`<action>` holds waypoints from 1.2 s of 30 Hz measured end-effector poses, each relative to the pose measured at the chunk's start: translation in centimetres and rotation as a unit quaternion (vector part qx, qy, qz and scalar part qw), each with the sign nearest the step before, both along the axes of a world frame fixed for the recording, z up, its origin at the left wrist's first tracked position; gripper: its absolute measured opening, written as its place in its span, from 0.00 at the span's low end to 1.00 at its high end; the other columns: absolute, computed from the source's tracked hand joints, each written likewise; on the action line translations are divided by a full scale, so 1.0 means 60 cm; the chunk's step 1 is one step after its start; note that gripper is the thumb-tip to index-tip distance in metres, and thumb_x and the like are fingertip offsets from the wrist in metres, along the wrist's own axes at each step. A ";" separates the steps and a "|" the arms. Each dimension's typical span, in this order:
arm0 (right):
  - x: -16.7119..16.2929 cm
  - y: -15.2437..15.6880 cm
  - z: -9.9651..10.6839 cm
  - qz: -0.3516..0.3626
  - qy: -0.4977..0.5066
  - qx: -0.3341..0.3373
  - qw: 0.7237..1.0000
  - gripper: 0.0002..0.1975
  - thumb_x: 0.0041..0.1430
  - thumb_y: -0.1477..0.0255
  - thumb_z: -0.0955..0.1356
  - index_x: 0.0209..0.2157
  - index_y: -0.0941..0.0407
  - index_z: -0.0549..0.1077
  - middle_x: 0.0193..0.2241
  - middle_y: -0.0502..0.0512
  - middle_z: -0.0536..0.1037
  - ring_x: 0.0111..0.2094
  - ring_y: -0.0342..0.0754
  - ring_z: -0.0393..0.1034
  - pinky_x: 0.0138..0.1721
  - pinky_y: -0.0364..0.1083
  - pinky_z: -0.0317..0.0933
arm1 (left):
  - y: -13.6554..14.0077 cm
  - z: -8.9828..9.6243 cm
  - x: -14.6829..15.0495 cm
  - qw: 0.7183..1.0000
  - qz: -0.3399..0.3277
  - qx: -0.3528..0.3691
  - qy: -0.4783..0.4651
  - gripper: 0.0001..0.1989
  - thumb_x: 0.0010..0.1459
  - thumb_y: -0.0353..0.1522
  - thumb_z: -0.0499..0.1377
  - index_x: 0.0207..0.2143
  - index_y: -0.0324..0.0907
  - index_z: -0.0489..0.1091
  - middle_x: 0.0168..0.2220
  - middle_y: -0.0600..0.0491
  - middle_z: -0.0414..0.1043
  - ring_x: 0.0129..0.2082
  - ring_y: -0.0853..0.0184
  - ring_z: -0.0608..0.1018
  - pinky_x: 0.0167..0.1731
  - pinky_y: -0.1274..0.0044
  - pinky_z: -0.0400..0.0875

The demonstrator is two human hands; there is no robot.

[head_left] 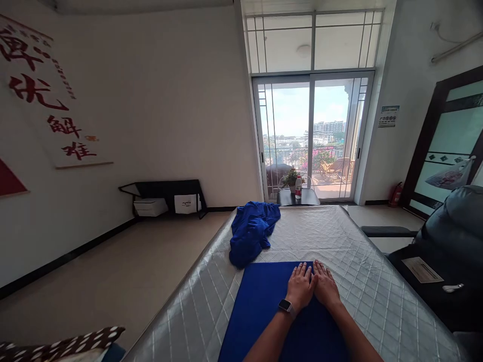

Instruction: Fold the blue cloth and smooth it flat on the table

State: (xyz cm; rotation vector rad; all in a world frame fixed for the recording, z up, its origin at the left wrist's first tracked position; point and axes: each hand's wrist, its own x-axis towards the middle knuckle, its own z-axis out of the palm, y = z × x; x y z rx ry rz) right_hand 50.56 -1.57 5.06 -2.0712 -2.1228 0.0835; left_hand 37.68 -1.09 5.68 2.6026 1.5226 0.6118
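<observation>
Plain pale walls [188, 100] across the upper frame, tiled-looking floor [98, 271] at lower left. Silver quilted mattress [366, 281] through lower centre, with wrinkles in the cover (soft, so probably a poor backing for hard pressing). Sliding glass door [310, 125] upper right of centre, good light. Dark armchair [462, 231] at right edge.

Flat blue cloth [260, 291] on mattress, lower centre, far edge fairly straight. Bunched blue cloth [252, 231] just beyond far left corner.

Left hand [301, 287] and right hand [326, 287] side by side at far right corner, palms down, fingers straight, gripping nothing.

Looks like smoothing. Best to keep palms flat, press lightly, stroke outward, pin one edge while sweeping. Avoid dragging the corner askew. Mind the watch [286, 304], possible snag.
</observation>
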 end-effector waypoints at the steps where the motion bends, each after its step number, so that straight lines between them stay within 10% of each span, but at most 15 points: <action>1: 0.000 0.000 0.000 0.001 0.001 0.000 1.000 0.31 0.66 0.71 0.50 0.68 0.63 0.47 0.69 0.55 0.46 0.69 0.48 0.37 0.67 0.51 0.32 | 0.002 -0.004 -0.001 1.000 0.002 -0.002 0.000 0.31 0.70 0.46 0.35 0.64 0.41 0.60 0.66 0.45 0.58 0.67 0.57 0.57 0.64 0.60 0.53; 16: -0.006 0.000 0.002 -0.013 0.020 0.003 1.000 0.33 0.67 0.63 0.49 0.69 0.63 0.46 0.69 0.56 0.46 0.69 0.48 0.37 0.67 0.51 0.31 | 0.035 -0.034 -0.302 0.979 0.192 0.011 0.075 0.33 0.69 0.47 0.39 0.66 0.36 0.55 0.67 0.42 0.55 0.67 0.56 0.57 0.64 0.63 0.54; 36: -0.007 0.003 -0.002 -0.014 0.010 0.007 1.000 0.33 0.67 0.63 0.49 0.69 0.62 0.46 0.69 0.55 0.45 0.69 0.48 0.36 0.68 0.51 0.32 | 0.030 -0.022 -0.441 0.965 0.263 -0.019 0.007 0.28 0.69 0.43 0.41 0.61 0.37 0.64 0.63 0.42 0.63 0.64 0.56 0.63 0.63 0.63 0.54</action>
